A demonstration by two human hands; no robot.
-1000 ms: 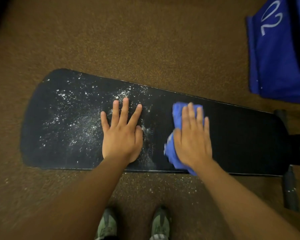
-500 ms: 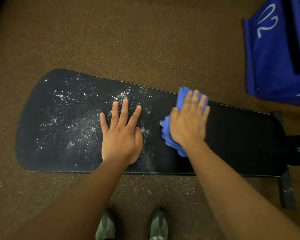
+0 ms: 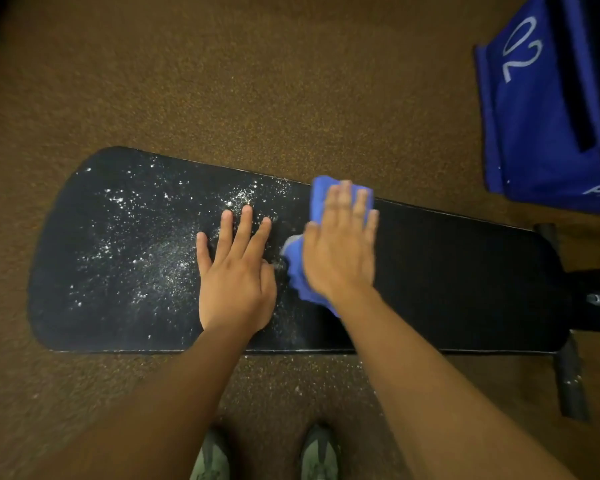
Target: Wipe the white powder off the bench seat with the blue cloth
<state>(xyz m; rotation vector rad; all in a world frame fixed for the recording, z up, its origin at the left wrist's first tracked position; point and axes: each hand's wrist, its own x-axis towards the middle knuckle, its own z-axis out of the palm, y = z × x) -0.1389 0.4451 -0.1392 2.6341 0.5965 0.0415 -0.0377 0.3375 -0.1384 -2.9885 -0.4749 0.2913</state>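
Two flat hands: right hand presses crumpled blue cloth on grainy bench seat.

Crumpled blue cloth mid-seat on black bench seat, white powder scattered left

Lighting: dim, warm, orange-brown cast over the floor. Corners dark, strongest at upper left. Forearms in shadow near the lower edge. Right hand motion-blurred at the fingers; left hand sharper. Wide-angle bowing of the tabletop edges. Powder specks bright against black.
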